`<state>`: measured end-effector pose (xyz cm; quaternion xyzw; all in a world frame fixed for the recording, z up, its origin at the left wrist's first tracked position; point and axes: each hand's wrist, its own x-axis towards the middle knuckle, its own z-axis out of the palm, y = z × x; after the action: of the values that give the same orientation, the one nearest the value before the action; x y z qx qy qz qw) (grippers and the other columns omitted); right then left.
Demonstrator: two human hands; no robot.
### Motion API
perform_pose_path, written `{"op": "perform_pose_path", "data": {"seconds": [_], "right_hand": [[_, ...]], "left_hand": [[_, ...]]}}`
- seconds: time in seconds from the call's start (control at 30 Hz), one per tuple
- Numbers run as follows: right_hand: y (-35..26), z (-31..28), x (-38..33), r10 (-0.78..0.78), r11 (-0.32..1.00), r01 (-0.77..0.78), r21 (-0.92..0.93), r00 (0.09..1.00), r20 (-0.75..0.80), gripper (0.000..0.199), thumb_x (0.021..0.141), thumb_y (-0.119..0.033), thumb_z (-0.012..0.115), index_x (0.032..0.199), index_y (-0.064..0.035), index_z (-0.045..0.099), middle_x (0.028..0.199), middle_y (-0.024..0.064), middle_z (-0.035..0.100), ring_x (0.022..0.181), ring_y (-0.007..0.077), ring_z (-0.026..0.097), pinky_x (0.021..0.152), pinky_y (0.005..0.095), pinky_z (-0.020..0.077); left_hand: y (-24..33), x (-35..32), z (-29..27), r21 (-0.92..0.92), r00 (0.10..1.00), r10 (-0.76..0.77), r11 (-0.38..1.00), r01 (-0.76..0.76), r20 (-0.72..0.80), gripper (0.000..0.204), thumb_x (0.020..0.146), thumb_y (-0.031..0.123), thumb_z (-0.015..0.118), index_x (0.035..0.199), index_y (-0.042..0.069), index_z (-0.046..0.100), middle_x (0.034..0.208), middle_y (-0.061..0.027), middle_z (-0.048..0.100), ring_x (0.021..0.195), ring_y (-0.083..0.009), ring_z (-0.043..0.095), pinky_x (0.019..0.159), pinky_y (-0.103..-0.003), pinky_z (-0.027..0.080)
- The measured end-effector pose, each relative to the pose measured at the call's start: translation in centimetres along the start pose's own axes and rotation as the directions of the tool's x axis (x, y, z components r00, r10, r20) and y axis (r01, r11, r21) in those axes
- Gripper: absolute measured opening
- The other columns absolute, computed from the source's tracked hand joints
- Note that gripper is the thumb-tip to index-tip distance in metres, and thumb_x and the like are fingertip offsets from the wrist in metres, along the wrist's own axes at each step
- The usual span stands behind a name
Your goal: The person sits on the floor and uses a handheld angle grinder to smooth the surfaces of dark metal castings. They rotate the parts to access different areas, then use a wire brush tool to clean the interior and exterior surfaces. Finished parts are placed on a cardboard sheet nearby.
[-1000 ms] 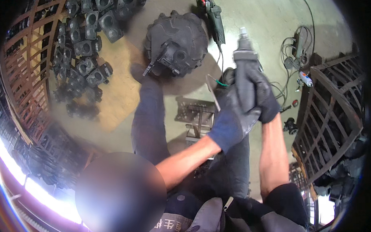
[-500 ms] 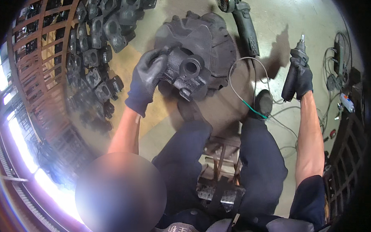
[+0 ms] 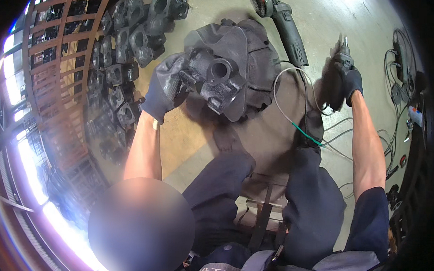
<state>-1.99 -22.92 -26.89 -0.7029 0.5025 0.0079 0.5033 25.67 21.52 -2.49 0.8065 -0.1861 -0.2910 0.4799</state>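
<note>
A dark metal casting (image 3: 225, 93), with a round bored boss facing up, rests on a larger, black-covered round support (image 3: 262, 69) in front of me. My gloved left hand (image 3: 165, 89) is closed around the casting's left side; some fingers are hidden behind it. On the right, my gloved right hand (image 3: 353, 84) grips a black die grinder (image 3: 339, 74), its slim metal tip pointing away from me. The tool is low over the floor, close to its shadow; whether it touches is unclear. My right fingers are partly hidden by the hand.
An angle grinder with a wire cup brush (image 3: 285, 30) lies beyond the support. Cables (image 3: 298, 125) loop near my right foot, and more cords (image 3: 397, 88) lie farther right. Several similar castings (image 3: 123, 48) stand at left, beside a brown slatted metal crate (image 3: 56, 60).
My right hand has lowered the die grinder toward the floor, its shadow now close beside it. The casting has turned slightly under my left hand, whose grip has shifted. The whole view has shifted a little.
</note>
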Motion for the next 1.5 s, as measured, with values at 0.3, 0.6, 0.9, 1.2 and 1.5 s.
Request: {"op": "perform_pose_path", "data": {"seconds": [0.3, 0.6, 0.9, 1.2, 1.5], "right_hand": [[2.0, -6.1, -3.7, -0.371, 0.732, 0.122, -0.671, 0.897, -0.241, 0.055, 0.087, -0.035, 0.066, 0.127, 0.0026, 0.064, 0.119, 0.0266, 0.067, 0.110, 0.0383, 0.067, 0.097, 0.0436, 0.0515], [5.1, -6.0, -3.6, -0.235, 0.841, 0.195, -0.504, 0.972, -0.017, 0.042, 0.085, -0.031, 0.064, 0.120, -0.0077, 0.067, 0.116, 0.0244, 0.068, 0.108, 0.0406, 0.065, 0.094, 0.0463, 0.0518], [4.2, -5.2, -7.0, -0.052, 0.773, 0.110, -0.624, 0.993, 0.110, 0.030, 0.082, -0.028, 0.070, 0.105, -0.0082, 0.073, 0.107, 0.0194, 0.071, 0.101, 0.0364, 0.068, 0.086, 0.0432, 0.0543], [-5.2, -7.6, -11.8, -0.113, 0.952, 0.067, 0.298, 0.984, 0.139, 0.023, 0.095, -0.020, 0.068, 0.110, -0.0029, 0.064, 0.078, 0.0065, 0.069, 0.063, 0.0165, 0.066, 0.062, 0.0295, 0.0556], [-27.5, 0.3, -19.4, -0.548, 0.836, 0.523, 0.168, 0.811, 0.203, 0.046, 0.089, -0.020, 0.073, 0.127, 0.0040, 0.060, 0.104, 0.0136, 0.071, 0.095, 0.0210, 0.069, 0.089, 0.0347, 0.0543]], "left_hand": [[-2.4, 0.2, -2.4, 0.336, 0.968, 0.245, 0.909, -0.249, 0.053, 0.042, 0.083, 0.014, 0.071, 0.122, -0.001, 0.064, 0.117, -0.0156, 0.068, 0.107, -0.0253, 0.064, 0.097, -0.037, 0.049], [0.3, 0.3, -0.2, 0.768, 0.912, 0.356, 0.519, -0.375, 0.204, 0.040, 0.081, 0.009, 0.067, 0.120, 0.001, 0.067, 0.122, -0.0199, 0.068, 0.118, -0.0391, 0.062, 0.105, -0.043, 0.046], [-1.7, 1.4, 0.5, 0.313, 0.973, 0.209, 0.921, -0.231, 0.101, 0.034, 0.098, 0.012, 0.055, 0.128, 0.000, 0.065, 0.118, -0.0126, 0.070, 0.105, -0.0195, 0.065, 0.092, -0.034, 0.052], [-1.7, 0.9, 0.2, 0.092, 0.996, -0.070, 0.993, 0.075, -0.053, 0.028, 0.099, 0.012, 0.057, 0.124, 0.006, 0.069, 0.112, -0.0142, 0.072, 0.101, -0.0203, 0.068, 0.091, -0.032, 0.052], [-1.6, 1.0, 1.0, 0.075, 0.982, 0.079, 0.995, -0.067, -0.172, 0.039, 0.096, 0.041, 0.062, 0.112, 0.006, 0.068, 0.093, -0.0135, 0.072, 0.079, -0.0260, 0.067, 0.077, -0.039, 0.053]]}}
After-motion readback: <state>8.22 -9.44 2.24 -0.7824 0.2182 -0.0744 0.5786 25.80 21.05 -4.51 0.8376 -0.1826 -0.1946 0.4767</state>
